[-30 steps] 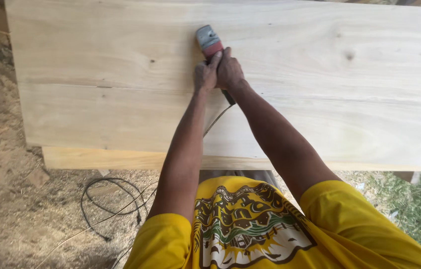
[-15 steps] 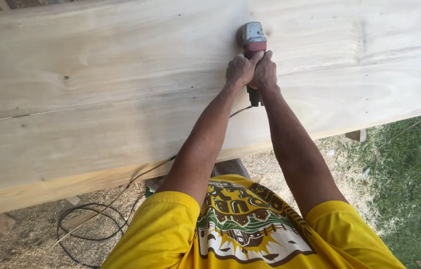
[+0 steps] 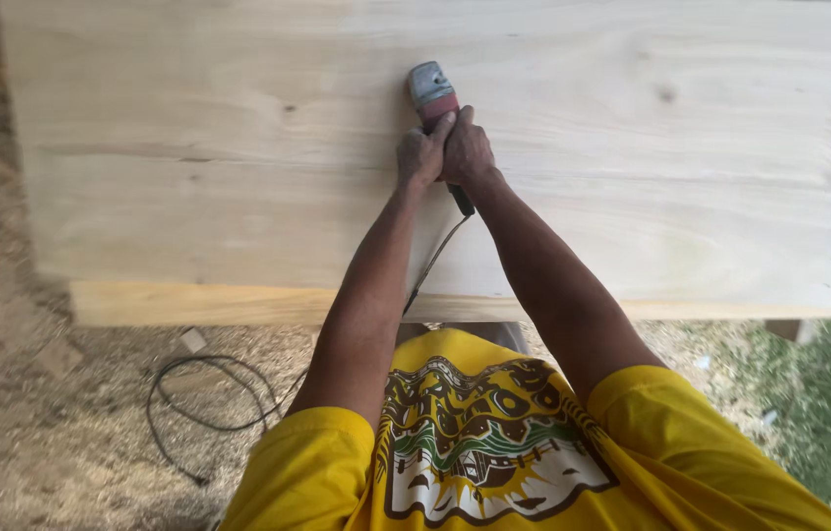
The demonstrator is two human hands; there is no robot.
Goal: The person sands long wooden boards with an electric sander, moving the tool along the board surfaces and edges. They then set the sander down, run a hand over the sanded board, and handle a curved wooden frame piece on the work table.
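We saw one broad slab of pale, smooth-planed wood (image 3: pixel 189 197), its grain running lengthwise with a few small dark knots. On the slab's upper face, near its middle, sat one hand-held power tool (image 3: pixel 432 95) with a grey rounded head and a red band behind it. The left hand (image 3: pixel 419 157) and the right hand (image 3: pixel 467 149) were both wrapped tight round the tool's dark handle, pressed side by side and touching each other. One thin black cord (image 3: pixel 435 258) ran from the handle back over the slab's near edge and lay in loose loops (image 3: pixel 204 403) on the ground below the slab. That ground was covered with coarse, pale sawdust (image 3: pixel 32 433); to the right of the slab's near edge lay a patch of green grass (image 3: pixel 829 393). Below the slab, we wore a yellow shirt (image 3: pixel 494 462) with one large print in dark, green and white on its chest.
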